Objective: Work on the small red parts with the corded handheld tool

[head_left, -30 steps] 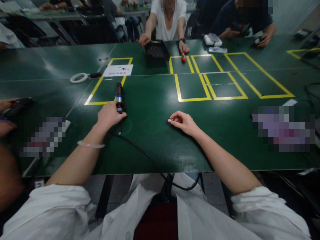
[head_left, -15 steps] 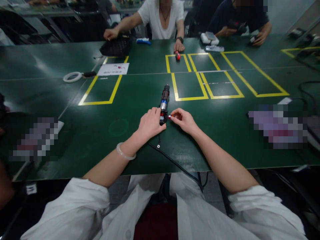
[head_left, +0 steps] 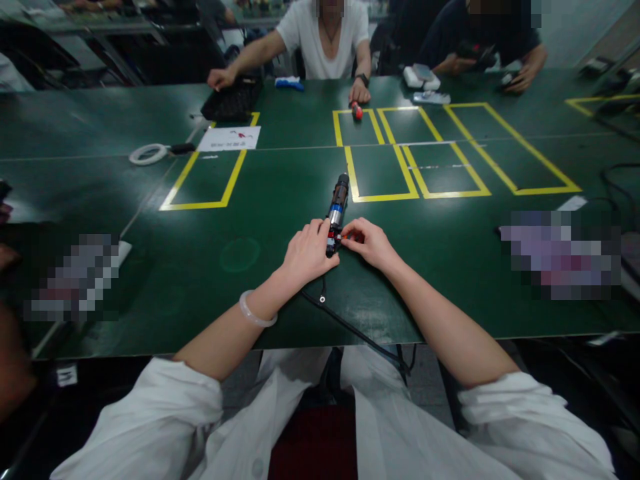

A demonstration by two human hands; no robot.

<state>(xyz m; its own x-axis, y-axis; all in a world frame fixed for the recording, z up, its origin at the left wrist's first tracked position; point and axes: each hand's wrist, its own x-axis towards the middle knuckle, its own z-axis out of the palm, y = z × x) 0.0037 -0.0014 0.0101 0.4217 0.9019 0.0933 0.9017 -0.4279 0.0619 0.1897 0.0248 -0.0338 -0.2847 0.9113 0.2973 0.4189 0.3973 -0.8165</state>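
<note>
On the green table lies a slim cylindrical tool assembly (head_left: pixel 337 208), black at its far end with a blue and silver band along the middle. My left hand (head_left: pixel 311 252) is wrapped around its near end from the left, hiding part of it. From the right, my right hand (head_left: pixel 370 241) pinches a small red connector (head_left: pixel 353 237) against the side of the assembly; the fingertips cover most of it. A black cable (head_left: pixel 345 323) with a small metal ring terminal (head_left: pixel 323 299) beside it runs from under my left hand over the table's front edge.
Yellow tape rectangles (head_left: pixel 383 198) mark the table (head_left: pixel 280 173). Across it, a person's hand (head_left: pixel 360 92) is at a small red object (head_left: pixel 357 112). A black tray (head_left: pixel 233 100), a printed sheet (head_left: pixel 229 138) and a white cable coil (head_left: pixel 149 155) lie at the far left.
The assembly and both hands have shifted slightly in view. The red connector now sits closer against the assembly's side, with my right fingertips nearer to it.
</note>
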